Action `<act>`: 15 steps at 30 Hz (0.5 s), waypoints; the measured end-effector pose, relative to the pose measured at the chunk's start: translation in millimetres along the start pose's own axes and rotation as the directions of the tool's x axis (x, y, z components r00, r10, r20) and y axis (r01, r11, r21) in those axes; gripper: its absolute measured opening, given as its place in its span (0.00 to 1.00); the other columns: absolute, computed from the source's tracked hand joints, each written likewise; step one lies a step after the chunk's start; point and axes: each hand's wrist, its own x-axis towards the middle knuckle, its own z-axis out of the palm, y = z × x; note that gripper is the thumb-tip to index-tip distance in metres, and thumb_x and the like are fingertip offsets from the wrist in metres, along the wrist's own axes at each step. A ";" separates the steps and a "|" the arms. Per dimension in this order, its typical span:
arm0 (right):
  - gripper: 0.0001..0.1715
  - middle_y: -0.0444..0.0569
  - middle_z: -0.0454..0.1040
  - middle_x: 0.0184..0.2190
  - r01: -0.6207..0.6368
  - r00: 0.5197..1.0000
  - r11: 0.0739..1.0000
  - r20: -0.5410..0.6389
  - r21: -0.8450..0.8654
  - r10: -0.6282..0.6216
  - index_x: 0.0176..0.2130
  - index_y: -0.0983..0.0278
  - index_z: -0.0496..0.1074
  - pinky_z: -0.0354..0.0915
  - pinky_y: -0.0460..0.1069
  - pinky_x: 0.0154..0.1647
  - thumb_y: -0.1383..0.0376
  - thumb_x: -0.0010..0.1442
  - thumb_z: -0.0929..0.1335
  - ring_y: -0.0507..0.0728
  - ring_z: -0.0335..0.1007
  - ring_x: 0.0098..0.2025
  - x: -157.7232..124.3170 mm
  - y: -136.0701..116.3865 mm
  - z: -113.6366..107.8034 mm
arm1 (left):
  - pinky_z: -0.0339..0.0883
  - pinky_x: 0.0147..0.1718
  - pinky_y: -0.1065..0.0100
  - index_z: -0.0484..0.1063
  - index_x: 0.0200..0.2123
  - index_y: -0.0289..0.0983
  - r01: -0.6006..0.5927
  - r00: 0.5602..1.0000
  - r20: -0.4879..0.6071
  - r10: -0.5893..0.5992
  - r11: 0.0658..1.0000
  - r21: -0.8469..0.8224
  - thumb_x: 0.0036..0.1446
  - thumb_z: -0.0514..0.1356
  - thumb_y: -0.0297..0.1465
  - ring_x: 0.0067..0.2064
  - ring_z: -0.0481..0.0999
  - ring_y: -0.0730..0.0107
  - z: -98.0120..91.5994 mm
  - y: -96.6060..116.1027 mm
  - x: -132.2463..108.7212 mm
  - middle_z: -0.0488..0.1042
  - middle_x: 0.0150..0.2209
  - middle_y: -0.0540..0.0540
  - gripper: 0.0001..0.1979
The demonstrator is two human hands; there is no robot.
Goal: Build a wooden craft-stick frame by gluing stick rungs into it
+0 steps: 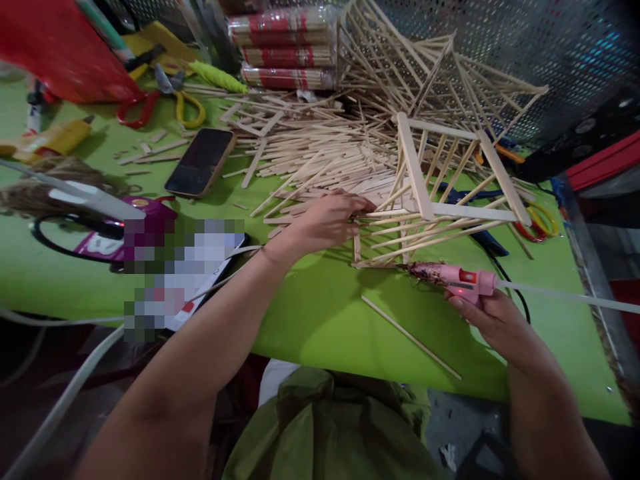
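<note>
My right hand [493, 317] is wrapped round the handle of a pink hot glue gun [467, 283], a white glue stick trailing from its back. The gun's dark, crusted nozzle points left and meets the lower edge of a frame built of wooden sticks [417, 163]. My left hand [330, 220] is closed on the near left end of that stick frame, its fingertips partly hidden behind the sticks. Below the frame, a single thin stick [411, 337] lies on the green table [310, 313].
Behind the frame spreads a pile of loose sticks [325, 150], with packs of sticks [287, 50] and a larger stick structure [400, 60]. To the left are a phone [200, 163], pliers [170, 87], a purple power strip [107, 237] and a blurred-out screen [200, 267].
</note>
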 end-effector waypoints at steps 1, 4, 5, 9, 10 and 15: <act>0.24 0.50 0.76 0.59 0.004 1.000 1.000 0.007 -0.002 -0.004 0.55 0.56 0.77 0.66 0.62 0.64 0.49 0.66 0.67 0.66 0.73 0.60 0.2 0.9 0.0 | 0.73 0.53 0.59 0.80 0.45 0.40 0.004 1.000 0.006 -0.004 1.000 -0.008 0.52 0.70 0.34 0.52 0.79 0.57 -0.6 -0.6 0.3 0.81 0.49 0.41 0.16; 0.24 0.48 0.74 0.60 0.031 0.999 0.999 0.037 -0.034 -0.029 0.57 0.54 0.76 0.62 0.62 0.67 0.50 0.67 0.66 0.66 0.70 0.62 1.1 1.7 -0.7 | 0.72 0.54 0.60 0.80 0.46 0.41 0.060 0.998 0.020 -0.060 0.998 -0.011 0.52 0.70 0.35 0.53 0.78 0.56 -1.3 -1.5 0.7 0.81 0.49 0.42 0.16; 0.24 0.48 0.74 0.61 0.041 0.998 0.998 0.049 -0.044 -0.039 0.58 0.54 0.75 0.59 0.62 0.69 0.50 0.67 0.66 0.66 0.68 0.64 1.3 1.7 -1.1 | 0.72 0.54 0.60 0.80 0.45 0.41 0.080 0.997 0.018 -0.080 0.997 -0.019 0.52 0.70 0.36 0.53 0.78 0.56 -0.9 -1.5 0.6 0.81 0.49 0.41 0.16; 0.24 0.45 0.73 0.62 0.037 0.997 0.996 0.064 -0.078 -0.032 0.60 0.51 0.73 0.55 0.64 0.70 0.50 0.68 0.65 0.67 0.65 0.66 0.6 2.9 -2.5 | 0.73 0.52 0.59 0.79 0.46 0.38 0.076 0.997 -0.002 -0.077 0.995 -0.069 0.52 0.69 0.34 0.53 0.78 0.54 2.0 -1.1 -0.7 0.80 0.51 0.38 0.16; 0.24 0.44 0.73 0.62 0.026 0.998 0.997 0.055 -0.076 -0.022 0.59 0.51 0.73 0.57 0.64 0.69 0.50 0.68 0.65 0.67 0.66 0.65 0.0 3.7 -2.6 | 0.73 0.52 0.58 0.79 0.45 0.38 0.053 0.999 0.002 -0.053 0.997 -0.049 0.52 0.69 0.33 0.53 0.78 0.54 2.1 -0.8 -0.8 0.80 0.52 0.38 0.16; 0.24 0.47 0.76 0.59 -0.026 0.999 0.999 0.031 -0.043 0.028 0.57 0.53 0.75 0.66 0.62 0.64 0.48 0.67 0.66 0.66 0.73 0.59 -2.6 7.4 -2.4 | 0.71 0.53 0.59 0.81 0.43 0.40 -0.019 1.000 0.021 0.017 0.993 0.120 0.53 0.68 0.33 0.52 0.79 0.55 -1.9 2.4 1.6 0.81 0.49 0.41 0.13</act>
